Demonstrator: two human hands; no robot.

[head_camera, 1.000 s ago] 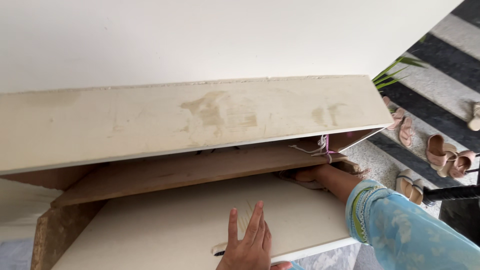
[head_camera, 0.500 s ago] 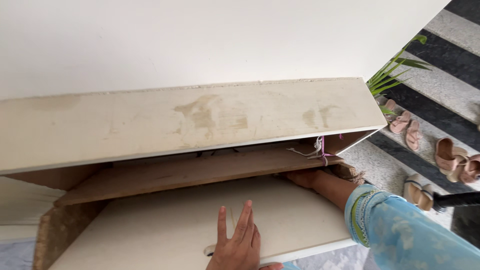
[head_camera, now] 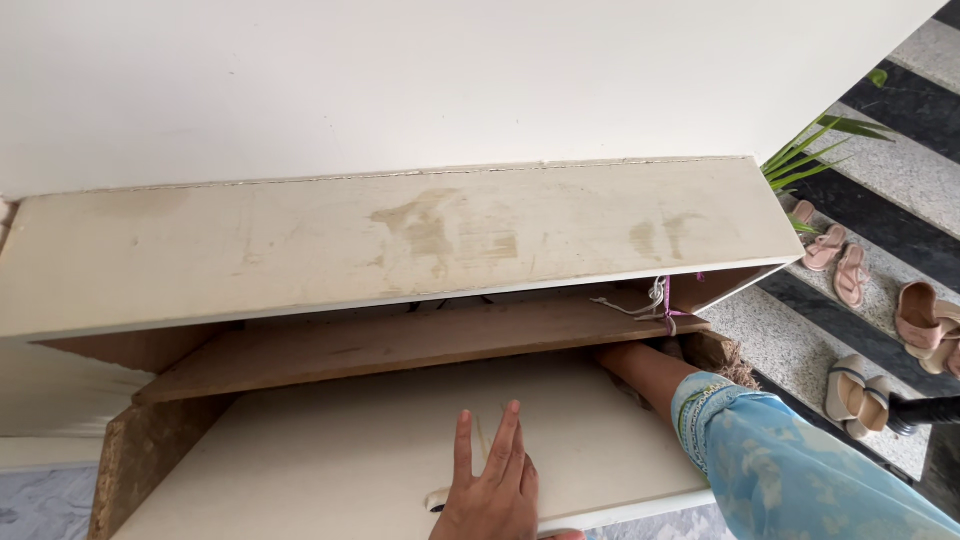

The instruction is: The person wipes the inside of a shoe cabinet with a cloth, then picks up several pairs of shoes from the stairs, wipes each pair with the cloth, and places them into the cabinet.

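From the head camera, one low white cabinet (head_camera: 400, 240) stands against a white wall, its stained top board running left to right. Below the top lies one bare wooden shelf (head_camera: 400, 340), and below that one white tilted door panel (head_camera: 330, 450) leans out toward the viewer, with a single dark handle slot near its lower edge.

Two hands belong to the person. The left hand (head_camera: 492, 490) lies flat, palm down, on the door panel just above the slot; four fingers (head_camera: 503, 440) show, straight and slightly spread, so its grip is wide and holds nothing. The right arm, in one light blue patterned sleeve (head_camera: 770, 455), reaches in from the right, forearm angled up and left into the gap between the wooden shelf and the door panel. The right hand itself is hidden under the shelf, so whether its grip is wide, narrow or holding something cannot be told.

One knot of white and purple string (head_camera: 655, 297) hangs at the cabinet's right front corner. On the striped floor (head_camera: 900, 180) to the right lie three pairs of sandals (head_camera: 855, 392), and one green plant (head_camera: 810, 150) shows beside the cabinet's end.
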